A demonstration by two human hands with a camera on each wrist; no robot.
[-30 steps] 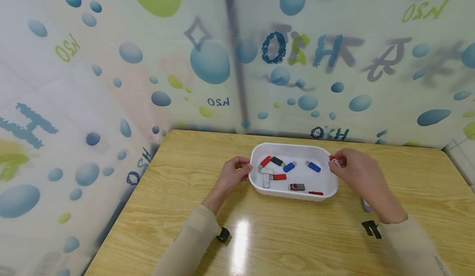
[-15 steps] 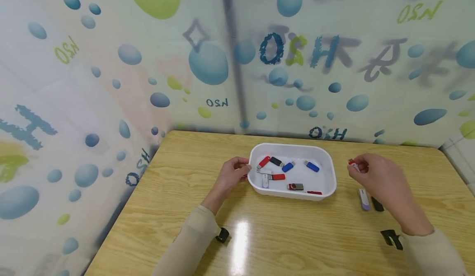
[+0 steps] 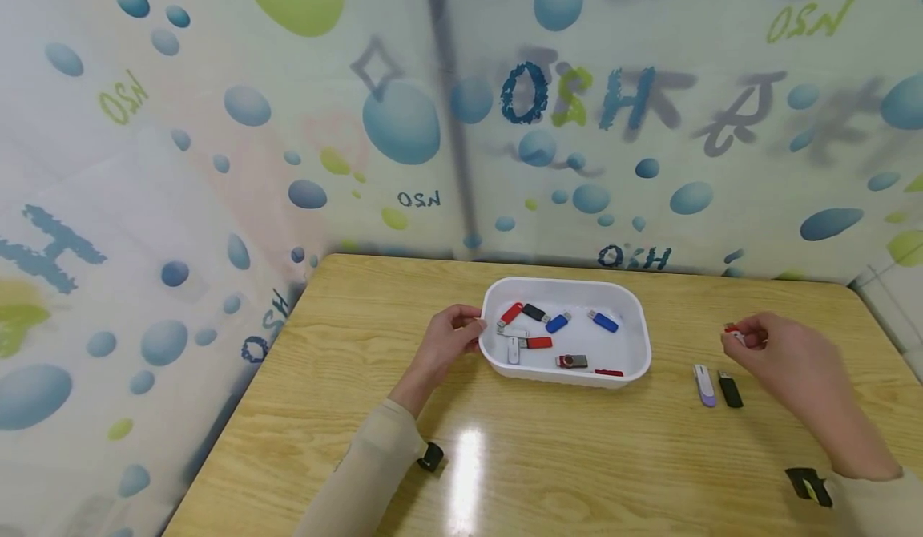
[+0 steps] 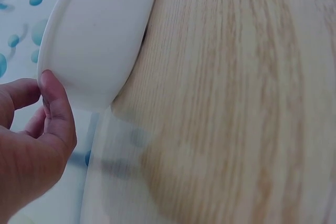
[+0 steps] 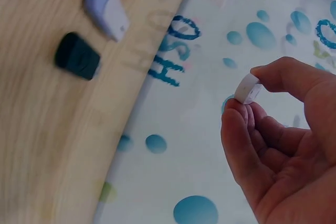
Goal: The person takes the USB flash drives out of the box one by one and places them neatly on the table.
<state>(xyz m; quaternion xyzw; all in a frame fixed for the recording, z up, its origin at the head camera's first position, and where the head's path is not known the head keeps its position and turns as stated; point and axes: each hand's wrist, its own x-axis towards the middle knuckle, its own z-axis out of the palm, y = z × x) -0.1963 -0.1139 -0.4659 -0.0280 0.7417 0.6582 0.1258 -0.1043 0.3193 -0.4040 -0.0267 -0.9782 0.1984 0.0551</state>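
Note:
My left hand (image 3: pixel 443 346) pinches the left rim of a white plastic bin (image 3: pixel 638 312) between thumb and fingertips; in the left wrist view those fingers grip the edge of its white wall (image 4: pixel 94 35). Inside lie several USB sticks, among them a blue one (image 3: pixel 603 321), a black one (image 3: pixel 535 312), a red one (image 3: pixel 510 314) and a grey-and-red swivel one (image 3: pixel 572 361). Over the table's right part, my right hand (image 3: pixel 789 365) holds a small USB stick (image 3: pixel 734 334), red and white, by thumb and fingertips. The right wrist view shows its white end (image 5: pixel 247 88).
Right of the bin, a white-and-lilac USB stick (image 3: pixel 705 386) and a black one (image 3: pixel 731 390) lie side by side on the wooden table (image 3: pixel 577 457). Behind the table's back edge stands a wall covering (image 3: pixel 490 168) printed with bubbles and letters.
My right hand has moved rightward from the bin's right rim, carrying the red-and-white USB stick past the two lying on the table. The left hand stays at the bin's rim.

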